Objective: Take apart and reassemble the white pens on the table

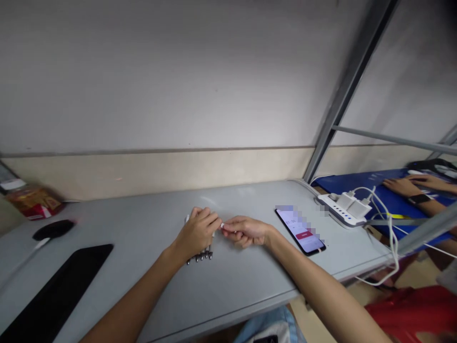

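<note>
Several slim pens [202,256] with shiny dark tips lie side by side on the grey table, mostly hidden by my left hand [200,231]. That hand is bent over them with curled fingers, and what it grips is hidden. To its right, my right hand [248,232] pinches a small white piece [223,226] between thumb and fingertips. The white piece is right beside my left fingertips; I cannot tell whether it belongs to a longer pen.
A lit phone [300,231] lies right of my hands, beside a power strip [341,212] with white plugs and cables. At left are a black tablet-like slab [59,290], a black oval object [53,229] and a jar [34,200]. Another person's hands [403,186] rest on a blue surface.
</note>
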{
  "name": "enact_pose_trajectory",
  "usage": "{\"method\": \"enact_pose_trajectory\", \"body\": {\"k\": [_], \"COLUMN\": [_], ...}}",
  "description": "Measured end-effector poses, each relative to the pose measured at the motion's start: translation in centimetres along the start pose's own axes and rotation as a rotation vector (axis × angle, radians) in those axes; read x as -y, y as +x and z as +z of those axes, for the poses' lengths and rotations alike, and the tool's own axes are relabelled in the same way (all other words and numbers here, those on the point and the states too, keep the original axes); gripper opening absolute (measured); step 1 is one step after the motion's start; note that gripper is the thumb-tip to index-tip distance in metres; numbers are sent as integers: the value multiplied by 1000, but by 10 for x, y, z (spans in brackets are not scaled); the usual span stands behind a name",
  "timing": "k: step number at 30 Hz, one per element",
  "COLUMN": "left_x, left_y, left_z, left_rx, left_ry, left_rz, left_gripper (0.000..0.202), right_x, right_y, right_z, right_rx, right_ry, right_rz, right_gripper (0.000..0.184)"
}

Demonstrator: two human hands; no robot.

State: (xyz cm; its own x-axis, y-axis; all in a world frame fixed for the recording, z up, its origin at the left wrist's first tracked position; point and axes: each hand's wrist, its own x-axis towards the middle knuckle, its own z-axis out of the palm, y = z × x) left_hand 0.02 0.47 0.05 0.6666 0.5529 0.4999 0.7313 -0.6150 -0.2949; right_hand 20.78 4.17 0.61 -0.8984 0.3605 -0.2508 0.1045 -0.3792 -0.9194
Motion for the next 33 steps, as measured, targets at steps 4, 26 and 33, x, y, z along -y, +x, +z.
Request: {"method": "enact_pose_trajectory", "body": {"k": [4,26,33], "left_x": [4,8,10], "left_y": [0,-5,-8], "left_z": [2,7,11], "left_rx": [25,128,159], "left_ry": [79,-252,-257], "left_rz": [-104,-356,-372], "left_gripper": [17,22,19], "right_x": [1,8,10], "right_y": [5,-3,-4], "right_z": [-4,-22,-19], "right_rx": [-362,-497,-502], "right_ry": [-120,628,590], "right_rz": [-212,-677,-681], "right_gripper": [30,28,27]}}
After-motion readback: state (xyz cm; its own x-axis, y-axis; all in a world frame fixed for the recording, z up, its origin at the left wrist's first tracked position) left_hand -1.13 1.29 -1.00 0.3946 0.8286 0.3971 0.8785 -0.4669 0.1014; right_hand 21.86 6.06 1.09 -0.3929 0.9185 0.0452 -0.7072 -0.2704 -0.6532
